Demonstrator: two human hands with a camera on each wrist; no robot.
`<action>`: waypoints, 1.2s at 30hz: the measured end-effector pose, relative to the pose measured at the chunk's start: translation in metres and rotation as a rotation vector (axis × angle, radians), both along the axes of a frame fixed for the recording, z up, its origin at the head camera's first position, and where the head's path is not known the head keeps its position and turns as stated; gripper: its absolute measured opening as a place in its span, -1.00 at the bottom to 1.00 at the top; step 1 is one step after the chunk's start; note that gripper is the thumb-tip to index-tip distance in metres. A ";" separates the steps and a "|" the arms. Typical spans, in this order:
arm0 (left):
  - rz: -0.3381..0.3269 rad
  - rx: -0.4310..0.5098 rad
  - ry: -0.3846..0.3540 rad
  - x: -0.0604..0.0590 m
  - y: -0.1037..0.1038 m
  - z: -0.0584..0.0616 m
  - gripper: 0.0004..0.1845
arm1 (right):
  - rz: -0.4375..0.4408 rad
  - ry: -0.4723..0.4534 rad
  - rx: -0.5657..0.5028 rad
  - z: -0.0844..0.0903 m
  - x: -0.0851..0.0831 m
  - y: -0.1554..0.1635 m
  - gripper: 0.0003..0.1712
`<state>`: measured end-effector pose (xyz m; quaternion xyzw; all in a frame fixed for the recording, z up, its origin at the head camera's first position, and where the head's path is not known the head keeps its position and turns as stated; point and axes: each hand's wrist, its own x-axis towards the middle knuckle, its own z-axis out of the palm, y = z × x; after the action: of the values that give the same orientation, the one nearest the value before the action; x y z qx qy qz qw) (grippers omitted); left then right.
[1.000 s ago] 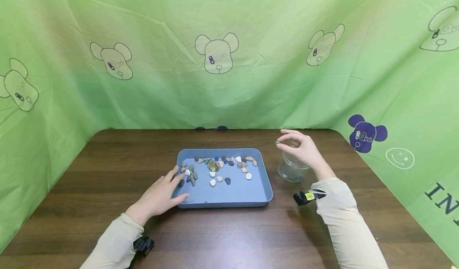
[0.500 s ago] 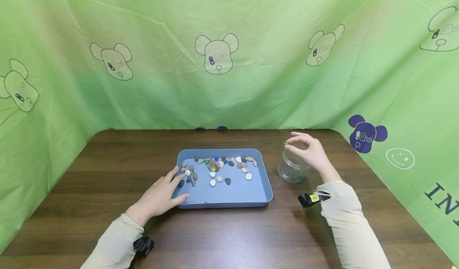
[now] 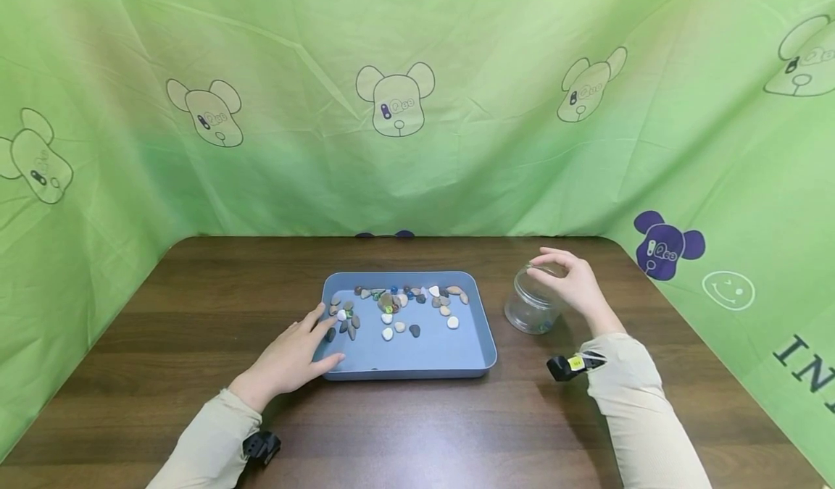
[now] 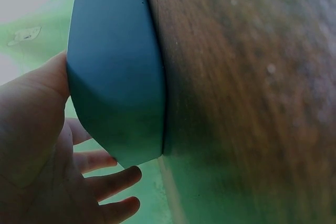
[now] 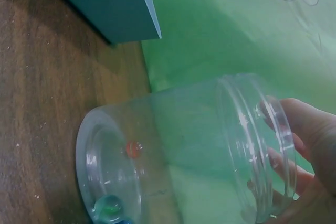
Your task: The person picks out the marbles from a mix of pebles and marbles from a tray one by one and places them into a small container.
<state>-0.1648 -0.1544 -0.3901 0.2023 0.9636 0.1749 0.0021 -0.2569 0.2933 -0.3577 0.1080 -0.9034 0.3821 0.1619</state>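
A blue tray (image 3: 404, 372) holds several pebbles and glass marbles (image 3: 391, 308), mostly along its back and left side. My left hand (image 3: 290, 355) rests on the tray's front left corner, with straight fingers over the rim and the thumb along the front edge. The left wrist view shows that hand (image 4: 37, 145) against the tray wall (image 4: 115, 77). A clear glass jar (image 3: 528, 314) stands right of the tray. My right hand (image 3: 572, 284) hovers over its mouth, fingers loosely curved with nothing visible between them. In the right wrist view the jar (image 5: 184, 140) has a green marble (image 5: 107, 206) and a red one (image 5: 133, 149) at its bottom.
The brown wooden table (image 3: 196, 293) is walled by green printed cloth (image 3: 417, 148) at the back and both sides. Black wrist cameras sit on my right sleeve (image 3: 569, 365) and left sleeve (image 3: 261, 445).
My right hand carried a small marble rightward and down over the jar's mouth. The marble no longer shows at the fingertips. The left hand and tray stayed still.
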 end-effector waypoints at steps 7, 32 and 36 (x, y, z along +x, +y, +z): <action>0.002 -0.001 0.000 0.000 0.000 -0.001 -0.34 | 0.004 -0.058 -0.013 -0.001 0.002 0.004 -0.68; -0.003 -0.007 -0.001 -0.003 -0.001 -0.003 -0.33 | -0.063 -0.215 0.147 0.003 0.002 -0.007 -0.67; -0.001 -0.006 -0.007 -0.002 -0.001 -0.003 -0.33 | -0.069 -0.220 0.148 0.002 0.001 -0.008 -0.67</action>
<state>-0.1670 -0.1556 -0.3931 0.2021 0.9640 0.1728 0.0062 -0.2554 0.2858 -0.3553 0.0461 -0.9445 0.3183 0.0662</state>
